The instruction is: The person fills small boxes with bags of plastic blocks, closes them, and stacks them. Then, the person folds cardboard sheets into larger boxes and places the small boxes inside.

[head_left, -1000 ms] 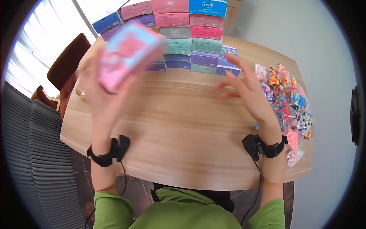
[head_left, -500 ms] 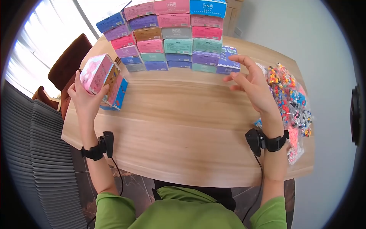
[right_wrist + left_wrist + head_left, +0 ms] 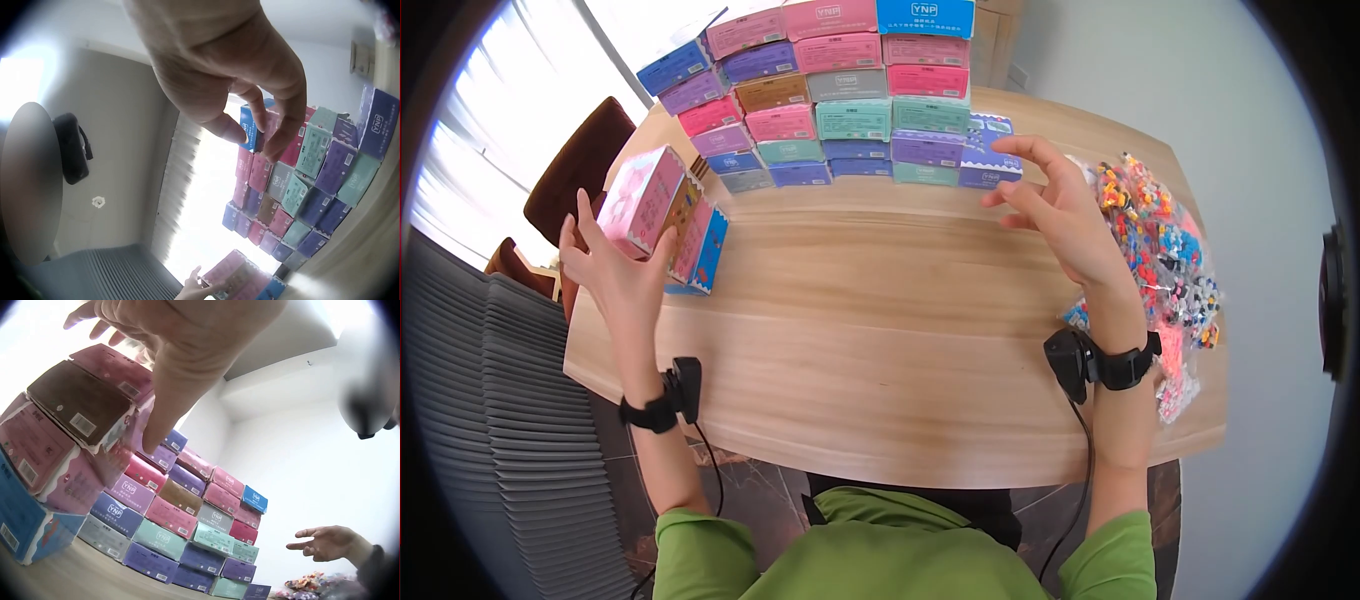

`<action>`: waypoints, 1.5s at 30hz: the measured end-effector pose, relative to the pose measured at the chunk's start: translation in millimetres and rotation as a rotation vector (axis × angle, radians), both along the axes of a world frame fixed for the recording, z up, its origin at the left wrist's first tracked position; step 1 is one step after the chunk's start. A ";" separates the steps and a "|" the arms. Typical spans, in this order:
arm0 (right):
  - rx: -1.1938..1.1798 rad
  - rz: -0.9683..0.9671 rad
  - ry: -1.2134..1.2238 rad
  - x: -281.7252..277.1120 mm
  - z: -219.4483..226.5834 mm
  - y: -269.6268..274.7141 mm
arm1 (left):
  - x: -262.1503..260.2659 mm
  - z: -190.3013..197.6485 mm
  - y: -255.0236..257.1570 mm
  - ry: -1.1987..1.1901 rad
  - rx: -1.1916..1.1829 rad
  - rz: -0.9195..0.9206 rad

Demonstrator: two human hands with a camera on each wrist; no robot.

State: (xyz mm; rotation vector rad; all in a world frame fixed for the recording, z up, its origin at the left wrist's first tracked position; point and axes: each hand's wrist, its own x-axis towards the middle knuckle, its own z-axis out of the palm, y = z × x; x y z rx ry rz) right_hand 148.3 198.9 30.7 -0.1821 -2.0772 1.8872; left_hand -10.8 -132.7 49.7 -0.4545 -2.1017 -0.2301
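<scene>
A small stack of boxes stands at the table's left, with a pink box (image 3: 640, 201) on top, a brown box (image 3: 80, 403) under it and a blue box (image 3: 712, 253) at the bottom. Just in front of the pink box is my left hand (image 3: 622, 278), its fingers spread apart and its thumb in front of the box's near side. My right hand (image 3: 1062, 228) hovers over the right part of the table, fingers loosely bent and nothing in them. It overlaps the purple-blue box (image 3: 983, 172) at the end of the big stack in the head view.
A tall wall of stacked coloured boxes (image 3: 854, 120) stands along the table's back. Several clear bags of small colourful pieces (image 3: 1165, 265) lie along the right edge. Dark red chairs (image 3: 580, 165) stand beyond the left side, and bare wood (image 3: 850, 300) spans the middle.
My left hand carried the pink box, blurred, through the air, then set it on top of the left stack. Its fingers have now spread off the box. The right hand has barely moved.
</scene>
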 end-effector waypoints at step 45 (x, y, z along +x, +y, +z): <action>0.625 -0.322 -0.034 -48.0 -44.9 25.3 | -37.3 -45.6 42.8 -0.251 -1.128 0.506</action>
